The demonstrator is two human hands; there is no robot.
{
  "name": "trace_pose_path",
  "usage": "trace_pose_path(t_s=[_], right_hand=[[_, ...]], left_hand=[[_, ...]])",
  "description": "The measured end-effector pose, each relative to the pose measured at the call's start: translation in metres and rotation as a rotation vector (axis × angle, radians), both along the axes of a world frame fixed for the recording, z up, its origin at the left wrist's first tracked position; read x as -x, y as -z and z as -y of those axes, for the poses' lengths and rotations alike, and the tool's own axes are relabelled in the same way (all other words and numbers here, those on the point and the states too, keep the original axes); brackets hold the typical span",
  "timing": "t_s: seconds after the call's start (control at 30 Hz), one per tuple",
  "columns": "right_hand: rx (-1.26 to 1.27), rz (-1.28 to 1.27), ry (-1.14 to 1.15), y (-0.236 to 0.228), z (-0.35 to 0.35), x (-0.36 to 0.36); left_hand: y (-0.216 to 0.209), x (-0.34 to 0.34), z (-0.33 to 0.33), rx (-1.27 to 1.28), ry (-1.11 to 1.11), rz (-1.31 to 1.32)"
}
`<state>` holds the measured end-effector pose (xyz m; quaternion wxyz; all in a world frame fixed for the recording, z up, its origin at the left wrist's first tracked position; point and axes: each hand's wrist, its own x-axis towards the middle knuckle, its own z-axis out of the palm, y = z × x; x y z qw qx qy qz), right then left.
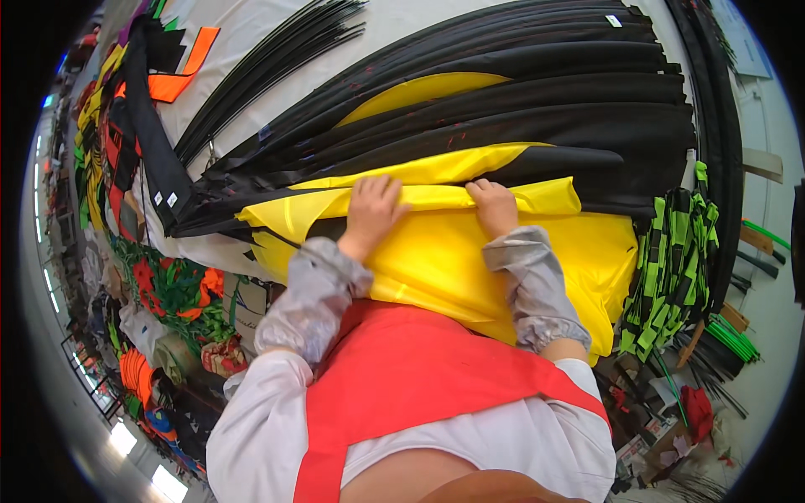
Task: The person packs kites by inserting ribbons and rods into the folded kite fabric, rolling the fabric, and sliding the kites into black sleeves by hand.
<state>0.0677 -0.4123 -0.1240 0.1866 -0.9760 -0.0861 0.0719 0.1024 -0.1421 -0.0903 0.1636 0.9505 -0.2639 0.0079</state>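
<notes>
My left hand [373, 214], at 11 o'clock, and my right hand [495, 208], at 2, gripped the rolled edge [436, 198] of a smooth, glossy yellow sheet [440, 260], which spread creased from the centre toward 4 o'clock. Beyond it, toward 1, long black fabric [587, 130] lay in soft, overlapping ridges. Slender black strips [260, 71] fanned out at 11; checked green-and-black strips [671, 260] hung bunched at 3. At 8 sat a pale box [251, 303], its contents unclear to me.

We're close above the red apron [402, 369], a wide head view looking down beyond it onto yellow cloth [436, 251].
</notes>
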Motion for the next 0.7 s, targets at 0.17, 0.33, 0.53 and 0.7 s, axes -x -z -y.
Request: trace_pose_path(t_s=[0.17,0.33,0.53,0.7], right_hand=[[0.207,-0.417,0.124,-0.019,0.073,-0.01],[0.289,-0.055,0.316,-0.03,0.118,0.008],[0.051,0.049,-0.108,0.007,-0.036,0.003],[0.052,-0.259,-0.101,-0.013,-0.044,-0.025]], left_hand=[[0.039,0.007,-0.02,-0.096,0.025,-0.06],[0.042,-0.014,-0.007,-0.21,-0.126,-0.263],[0.021,-0.041,-0.001,-0.241,-0.18,-0.705],[-0.018,-0.014,-0.071,0.666,-0.598,0.156]])
